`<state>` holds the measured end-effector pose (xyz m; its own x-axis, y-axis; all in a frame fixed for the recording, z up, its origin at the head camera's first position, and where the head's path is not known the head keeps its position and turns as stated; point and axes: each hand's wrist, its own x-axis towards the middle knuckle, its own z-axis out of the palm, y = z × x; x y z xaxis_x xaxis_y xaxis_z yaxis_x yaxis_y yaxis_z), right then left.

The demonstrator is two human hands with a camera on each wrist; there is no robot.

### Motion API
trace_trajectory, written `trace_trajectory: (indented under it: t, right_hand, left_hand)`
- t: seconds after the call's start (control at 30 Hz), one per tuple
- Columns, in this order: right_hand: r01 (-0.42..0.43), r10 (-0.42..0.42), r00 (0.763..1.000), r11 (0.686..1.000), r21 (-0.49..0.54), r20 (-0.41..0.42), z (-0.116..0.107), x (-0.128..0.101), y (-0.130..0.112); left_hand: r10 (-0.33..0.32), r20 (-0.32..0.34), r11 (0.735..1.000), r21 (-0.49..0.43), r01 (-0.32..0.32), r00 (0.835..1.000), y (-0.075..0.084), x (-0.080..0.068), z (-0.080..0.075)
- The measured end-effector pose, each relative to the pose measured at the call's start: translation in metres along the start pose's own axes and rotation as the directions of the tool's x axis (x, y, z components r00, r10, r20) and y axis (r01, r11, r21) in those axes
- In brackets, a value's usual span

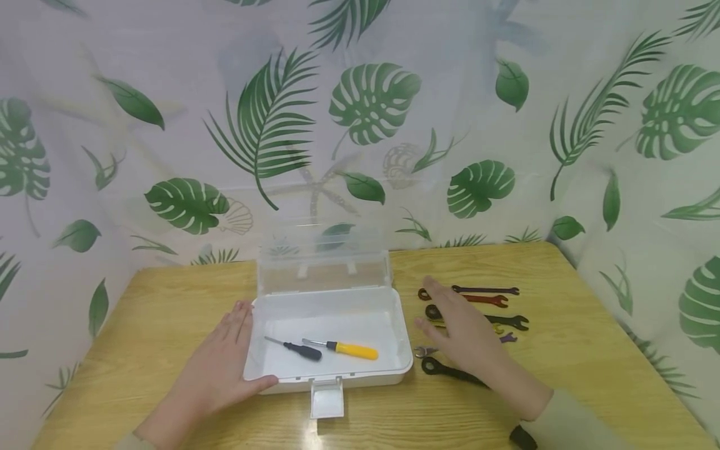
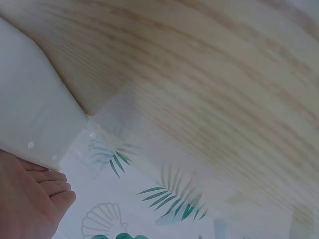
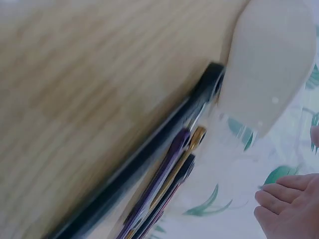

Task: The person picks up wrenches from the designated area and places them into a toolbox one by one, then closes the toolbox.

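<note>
A white plastic toolbox (image 1: 402,325) stands on the table with its clear lid (image 1: 323,275) raised at the back. Inside lie a black-handled screwdriver (image 1: 304,351) and a yellow-handled screwdriver (image 1: 355,351). My left hand (image 1: 220,361) rests along the box's left side, fingers extended and thumb at the front corner; the left wrist view shows its fingertips at the rim. To the right, my right hand (image 1: 462,328) hovers over a row of wrenches, holding nothing. Among them are a red wrench (image 1: 489,300), a large black wrench (image 1: 514,322) and another black wrench (image 1: 447,370), partly hidden by the hand.
The box's white latch (image 1: 327,400) hangs down at its front. A thin dark purple wrench (image 1: 486,290) is the farthest back in the row. Behind the wooden table (image 1: 169,312) hangs a leaf-patterned cloth (image 1: 433,94), which also runs along both sides.
</note>
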<state>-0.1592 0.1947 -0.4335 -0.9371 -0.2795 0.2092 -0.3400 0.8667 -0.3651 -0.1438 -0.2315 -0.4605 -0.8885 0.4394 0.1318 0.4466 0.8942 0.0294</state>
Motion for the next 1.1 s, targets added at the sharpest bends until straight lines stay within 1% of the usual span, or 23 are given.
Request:
trace_trajectory:
  t: [0.17, 0.3, 0.4, 0.63, 0.8, 0.97, 1.1]
  right_hand:
    - [-0.028, 0.032, 0.997, 0.998, 0.06, -0.064, -0.008, 0.006, 0.011]
    - [-0.057, 0.066, 0.991, 0.995, 0.082, -0.118, -0.014, 0.012, 0.022]
    - [-0.086, 0.099, 0.985, 0.992, 0.094, -0.142, -0.017, 0.015, 0.033]
    - [-0.164, 0.19, 0.974, 0.967, 0.194, -0.126, -0.025, 0.019, 0.057]
    - [-0.2, 0.233, 0.963, 0.954, 0.225, -0.133, -0.028, 0.023, 0.072]
    - [-0.214, 0.26, 0.956, 0.937, 0.277, -0.139, -0.028, 0.027, 0.087]
    - [-0.212, 0.264, 0.954, 0.93, 0.3, -0.144, -0.026, 0.03, 0.1]
  left_hand:
    - [0.001, -0.004, 1.0, 0.005, -0.001, 1.0, 0.0, 0.0, 0.0]
    - [-0.006, 0.001, 1.0, 0.007, 0.006, 1.0, 0.0, 0.0, 0.001]
    - [-0.009, 0.007, 1.0, 0.004, 0.009, 1.0, 0.0, 0.0, 0.001]
    - [0.006, -0.001, 1.0, 0.01, -0.006, 1.0, -0.001, 0.001, 0.001]
    - [0.006, -0.014, 1.0, 0.007, -0.006, 1.0, -0.001, 0.0, 0.002]
    - [-0.008, -0.002, 1.0, -0.007, 0.008, 1.0, -0.001, 0.0, 0.003]
    - [-0.006, -0.012, 1.0, -0.012, 0.006, 1.0, -0.002, 0.001, 0.003]
